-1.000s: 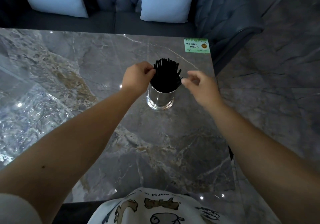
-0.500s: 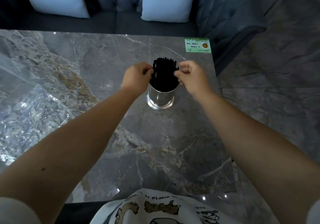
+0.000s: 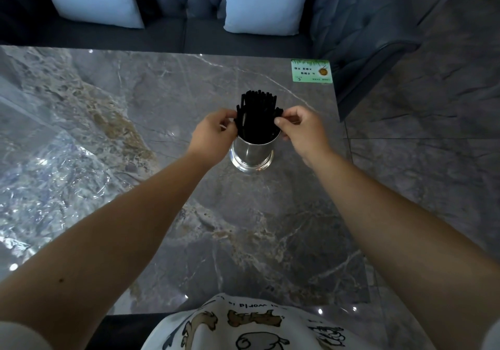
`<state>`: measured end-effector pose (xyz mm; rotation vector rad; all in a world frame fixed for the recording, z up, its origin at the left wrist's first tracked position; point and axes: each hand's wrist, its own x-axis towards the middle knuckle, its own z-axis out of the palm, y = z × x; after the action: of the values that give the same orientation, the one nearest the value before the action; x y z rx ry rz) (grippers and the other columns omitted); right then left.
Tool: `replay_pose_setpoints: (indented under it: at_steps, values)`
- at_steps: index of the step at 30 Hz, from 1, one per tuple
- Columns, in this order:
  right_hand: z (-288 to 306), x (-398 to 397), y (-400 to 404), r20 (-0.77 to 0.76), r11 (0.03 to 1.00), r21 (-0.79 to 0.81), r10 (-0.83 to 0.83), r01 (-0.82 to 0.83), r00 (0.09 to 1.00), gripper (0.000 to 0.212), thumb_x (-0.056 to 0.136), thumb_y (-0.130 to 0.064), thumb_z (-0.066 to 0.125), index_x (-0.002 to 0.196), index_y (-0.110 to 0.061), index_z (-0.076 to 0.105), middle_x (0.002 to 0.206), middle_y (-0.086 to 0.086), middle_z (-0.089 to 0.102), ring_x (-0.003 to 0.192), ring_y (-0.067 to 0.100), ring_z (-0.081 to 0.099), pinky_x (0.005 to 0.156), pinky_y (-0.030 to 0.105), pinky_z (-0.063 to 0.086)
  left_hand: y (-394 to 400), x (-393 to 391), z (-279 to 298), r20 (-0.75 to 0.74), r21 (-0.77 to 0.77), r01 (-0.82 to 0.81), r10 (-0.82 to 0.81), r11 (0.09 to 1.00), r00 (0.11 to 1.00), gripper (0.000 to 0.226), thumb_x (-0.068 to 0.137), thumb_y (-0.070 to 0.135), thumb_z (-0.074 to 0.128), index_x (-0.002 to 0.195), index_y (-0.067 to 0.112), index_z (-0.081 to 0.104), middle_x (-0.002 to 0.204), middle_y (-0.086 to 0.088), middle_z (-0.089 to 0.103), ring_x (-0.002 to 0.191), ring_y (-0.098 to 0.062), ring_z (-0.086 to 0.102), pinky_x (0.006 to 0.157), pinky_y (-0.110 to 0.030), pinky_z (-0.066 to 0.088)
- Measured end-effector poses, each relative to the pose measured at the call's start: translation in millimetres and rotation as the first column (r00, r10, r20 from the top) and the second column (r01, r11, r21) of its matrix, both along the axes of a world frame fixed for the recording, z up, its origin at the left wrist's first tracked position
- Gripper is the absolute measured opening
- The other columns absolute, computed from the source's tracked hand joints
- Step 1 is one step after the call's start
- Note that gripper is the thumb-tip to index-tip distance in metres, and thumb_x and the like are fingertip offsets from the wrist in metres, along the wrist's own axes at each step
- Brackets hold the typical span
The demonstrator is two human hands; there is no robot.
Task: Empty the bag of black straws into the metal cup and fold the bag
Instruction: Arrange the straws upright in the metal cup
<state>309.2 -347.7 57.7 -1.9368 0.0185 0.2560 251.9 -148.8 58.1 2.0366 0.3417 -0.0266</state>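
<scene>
A shiny metal cup (image 3: 252, 155) stands upright on the grey marble table (image 3: 162, 92). A bundle of black straws (image 3: 258, 117) stands in it, tops fanned out above the rim. My left hand (image 3: 213, 133) pinches the straws at the bundle's left side. On the right side my right hand (image 3: 303, 130) pinches straws near the rim. A crumpled clear plastic bag (image 3: 51, 179) lies flat on the table at the left, away from both hands.
A green card (image 3: 311, 70) lies at the table's far right corner. A dark sofa with two pale cushions (image 3: 259, 0) runs behind the table. The table's right edge drops to a tiled floor (image 3: 433, 138).
My right hand moved left from beside the cup onto the straws' right side and pinched them. My left hand stayed at the left side of the bundle.
</scene>
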Motion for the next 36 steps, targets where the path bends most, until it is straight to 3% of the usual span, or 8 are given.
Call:
replay_pose_setpoints:
  at_steps: [6,9,16,19,22,31,36]
  values:
    - [-3,-4,-8,-0.067,0.997,0.072,0.044,-0.039,0.997,0.008,0.088,-0.019,0.068,0.088,-0.024,0.061,0.085,-0.004,0.065,0.061,-0.001,0.061,0.057,0.013,0.048,6,-8,-6,-0.002,-0.061,-0.002,0.002,0.998,1.0,0.037,0.091,0.016,0.047,0.121,0.035,0.056,0.088,0.01,0.062,0.079,-0.013,0.068,0.068,-0.035,0.056]
    - [-7,-7,-10,-0.087,0.996,0.072,0.055,-0.049,0.995,0.005,0.089,-0.023,0.067,0.088,-0.023,0.061,0.083,-0.005,0.067,0.057,-0.002,0.061,0.056,0.015,0.05,8,-12,-9,-0.031,-0.03,-0.013,0.012,0.999,0.999,0.036,0.093,0.02,0.048,0.128,0.029,0.052,0.089,0.011,0.062,0.08,-0.012,0.067,0.064,-0.031,0.056]
    - [-11,-7,-10,-0.093,0.996,-0.016,0.091,-0.093,0.992,0.013,0.088,-0.036,0.064,0.097,-0.027,0.061,0.096,-0.006,0.067,0.085,0.011,0.066,0.075,0.031,0.055,8,-17,-10,-0.089,0.099,0.015,-0.007,0.995,0.996,0.035,0.094,0.026,0.047,0.128,0.027,0.053,0.094,0.005,0.065,0.074,-0.015,0.065,0.048,-0.02,0.047]
    - [-10,-9,-12,-0.077,0.989,-0.112,0.091,-0.099,0.993,0.031,0.087,-0.045,0.061,0.109,-0.024,0.061,0.103,-0.008,0.066,0.095,0.012,0.064,0.087,0.042,0.054,10,-20,-12,-0.107,0.166,0.033,-0.015,0.986,0.994,0.035,0.094,0.026,0.047,0.129,0.024,0.053,0.102,0.001,0.065,0.078,-0.015,0.063,0.056,-0.024,0.044]
    - [-7,-12,-13,-0.055,0.977,-0.188,0.095,-0.104,0.994,0.039,0.088,-0.049,0.058,0.116,-0.021,0.059,0.11,-0.006,0.065,0.101,0.014,0.062,0.093,0.043,0.05,13,-25,-13,-0.113,0.262,0.068,-0.039,0.963,0.993,0.036,0.095,0.025,0.046,0.129,0.019,0.054,0.11,-0.003,0.065,0.085,-0.016,0.059,0.068,-0.026,0.042]
    - [2,-18,-10,-0.02,0.955,-0.273,0.116,-0.117,0.993,0.039,0.089,-0.047,0.057,0.118,-0.021,0.054,0.102,-0.01,0.06,0.096,0.012,0.06,0.079,0.03,0.044,15,-40,-9,-0.098,0.392,0.126,-0.095,0.911,0.991,0.039,0.095,0.024,0.049,0.131,0.012,0.054,0.123,-0.008,0.063,0.109,-0.026,0.06,0.088,-0.03,0.042]
    - [6,-19,-10,-0.006,0.935,-0.332,0.131,-0.125,0.991,0.048,0.09,-0.049,0.055,0.126,-0.017,0.052,0.118,-0.002,0.062,0.103,0.015,0.059,0.087,0.034,0.046,15,-40,-3,-0.112,0.438,0.165,-0.129,0.884,0.985,0.039,0.095,0.025,0.047,0.132,0.012,0.053,0.129,-0.01,0.059,0.111,-0.028,0.058,0.089,-0.035,0.045]
